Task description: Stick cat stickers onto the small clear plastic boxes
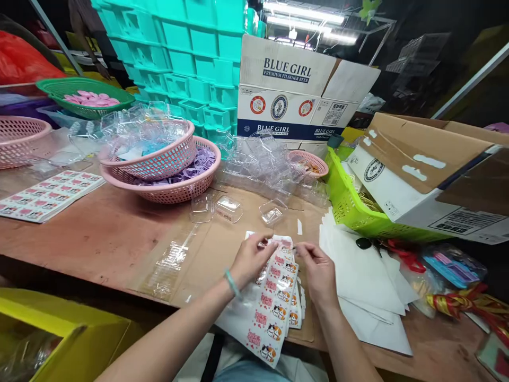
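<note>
While the table runs right across the view, a tall stack of teal crates stands past its far edge, with a white beer box just beside it. Toward the right end, an open box sits tilted on a lime basket. There's flat cardboard in the middle, reaching the near edge. Two pink baskets are stacked left of centre near the far edge, purple bits in the lower one. Loose white paper lies right of the cardboard and pokes over the near edge.

The sticker sheet, cats and pink lettering, lies on more sheets on the cardboard, its near end past the table's near edge. The left hand is at its far end, thumb and index bent toward each other; can't tell if they're pinching anything. The right hand has thumb and index close together by the sheet's far right corner, can't tell what's between. Three clear tubs sit just beyond. Smallest is a pale green bangle, left wrist.
</note>
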`<state>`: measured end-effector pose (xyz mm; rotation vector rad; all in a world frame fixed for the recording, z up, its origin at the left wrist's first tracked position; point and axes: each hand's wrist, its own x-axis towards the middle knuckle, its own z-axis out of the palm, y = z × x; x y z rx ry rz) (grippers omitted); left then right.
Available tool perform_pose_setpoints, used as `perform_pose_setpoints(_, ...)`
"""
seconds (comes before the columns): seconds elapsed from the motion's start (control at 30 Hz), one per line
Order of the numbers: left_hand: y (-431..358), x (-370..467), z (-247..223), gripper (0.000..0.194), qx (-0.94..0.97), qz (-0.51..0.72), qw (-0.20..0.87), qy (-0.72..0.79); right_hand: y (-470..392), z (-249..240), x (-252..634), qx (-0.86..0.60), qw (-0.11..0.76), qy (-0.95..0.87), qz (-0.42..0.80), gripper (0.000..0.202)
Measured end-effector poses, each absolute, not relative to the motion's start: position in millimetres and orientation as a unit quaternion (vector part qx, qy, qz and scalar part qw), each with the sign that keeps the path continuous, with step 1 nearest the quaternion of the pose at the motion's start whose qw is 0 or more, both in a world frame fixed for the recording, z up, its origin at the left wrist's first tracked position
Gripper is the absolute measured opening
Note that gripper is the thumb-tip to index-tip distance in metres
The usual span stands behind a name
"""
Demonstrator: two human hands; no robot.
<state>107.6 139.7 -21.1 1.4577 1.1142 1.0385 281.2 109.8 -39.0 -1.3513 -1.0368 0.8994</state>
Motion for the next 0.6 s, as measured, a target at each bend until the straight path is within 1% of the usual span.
perform_pose_setpoints(0.03,159,116,-19,0.034,0.628,0.436,0.431,0.479,116,-38,286,-0.582,0.605,-0.413,0.352,0.026)
perform_pose_setpoints(0.07,179,125,-16,0.038,0.644,0.439,0.39,0.491,122,-37,290,-0.583,0.631,-0.391,0.331,0.027)
perform_pose_setpoints(0.13,220,141,-12,0.054,0.697,0.375,0.287,0.54,129,-38,293,-0.572,0.658,-0.372,0.319,0.029)
perform_pose_setpoints(0.2,250,153,-10,0.069,0.711,0.317,0.266,0.569,130,-42,291,-0.56,0.662,-0.381,0.321,0.031)
perform_pose_setpoints(0.27,260,156,-10,0.079,0.71,0.301,0.272,0.575,127,-49,285,-0.557,0.658,-0.396,0.316,0.042)
perform_pose_setpoints(0.33,248,152,-11,0.087,0.675,0.348,0.322,0.565,124,-55,278,-0.557,0.648,-0.419,0.308,0.064)
perform_pose_setpoints(0.4,218,141,-11,0.092,0.583,0.421,0.453,0.527,123,-57,270,-0.55,0.635,-0.448,0.307,0.088)
perform_pose_setpoints(0.47,183,126,-11,0.081,0.463,0.451,0.614,0.453,126,-53,265,-0.519,0.625,-0.478,0.334,0.102)
perform_pose_setpoints(0.5,166,117,-10,0.075,0.419,0.456,0.662,0.423,127,-49,263,-0.494,0.618,-0.492,0.364,0.104)
perform_pose_setpoints(0.6,131,91,-8,0.056,0.341,0.471,0.728,0.364,130,-37,260,-0.407,0.579,-0.528,0.469,0.105)
